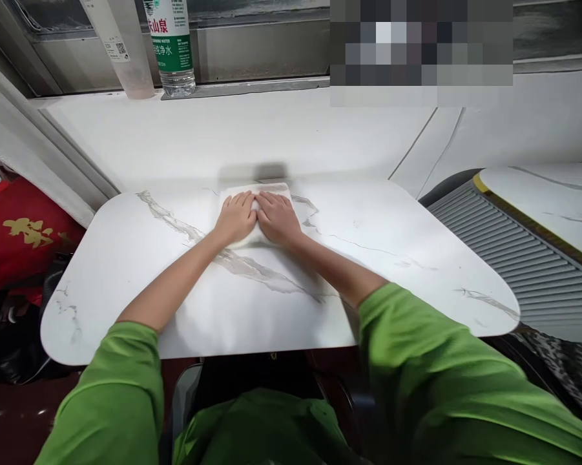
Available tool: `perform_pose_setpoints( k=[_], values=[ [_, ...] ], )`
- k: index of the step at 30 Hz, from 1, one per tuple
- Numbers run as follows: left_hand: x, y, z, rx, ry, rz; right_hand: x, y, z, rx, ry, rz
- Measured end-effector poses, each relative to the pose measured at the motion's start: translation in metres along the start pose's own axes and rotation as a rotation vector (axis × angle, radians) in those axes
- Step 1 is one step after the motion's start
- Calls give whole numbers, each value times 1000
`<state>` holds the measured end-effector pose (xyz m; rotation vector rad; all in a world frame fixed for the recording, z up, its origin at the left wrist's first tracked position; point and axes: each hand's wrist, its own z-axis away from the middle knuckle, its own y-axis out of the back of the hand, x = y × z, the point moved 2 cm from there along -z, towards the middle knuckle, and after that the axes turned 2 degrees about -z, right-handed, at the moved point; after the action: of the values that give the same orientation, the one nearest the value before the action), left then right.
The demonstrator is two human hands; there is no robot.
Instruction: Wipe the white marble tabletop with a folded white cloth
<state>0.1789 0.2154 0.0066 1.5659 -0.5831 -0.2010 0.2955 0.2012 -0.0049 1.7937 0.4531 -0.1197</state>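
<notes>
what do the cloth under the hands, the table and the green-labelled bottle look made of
Cloth: probably fabric, matte, from its dull, soft-edged look. Table: smooth, faintly glossy; veining suggests marble, though possibly printed laminate. Bottle: likely clear, shiny plastic, judging by its see-through base.

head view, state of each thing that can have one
Left hand, palm down on the cloth
Right hand, palm down on the cloth
Cloth, lying under both hands
Table, bearing the cloth
Labelled bottle, standing, top out of frame
Translucent container, standing, top out of frame
</notes>
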Motion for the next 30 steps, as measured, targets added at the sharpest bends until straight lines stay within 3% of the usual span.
perform_pose_setpoints(
  k=[5, 8, 11, 16, 25, 28, 30],
  values=[
    [-23, 0, -42, 26, 17, -20, 7, -10, -44, 21, -35, -24],
    [-22, -2, -41, 19, 41, -21, 8, -10, -45, 16, -36, -15],
    [-17, -2, -25, 5, 61, -30, 4, -10, -32, 2, -11, -10],
    [-7, 5, 30, -17, 22, -48, -18, -8, 14, 11, 23, -21],
    [-2, 19, 176, 34, 63, -108, -101, 2, 117, -53, 213, -89],
    [-7, 23, 206, 64, 86, -126, -122, 4, 132, -87, 293, -119],
    [-11, 25, 213, 67, 95, -127, -129, 3, 132, -106, 311, -123]
  ],
)
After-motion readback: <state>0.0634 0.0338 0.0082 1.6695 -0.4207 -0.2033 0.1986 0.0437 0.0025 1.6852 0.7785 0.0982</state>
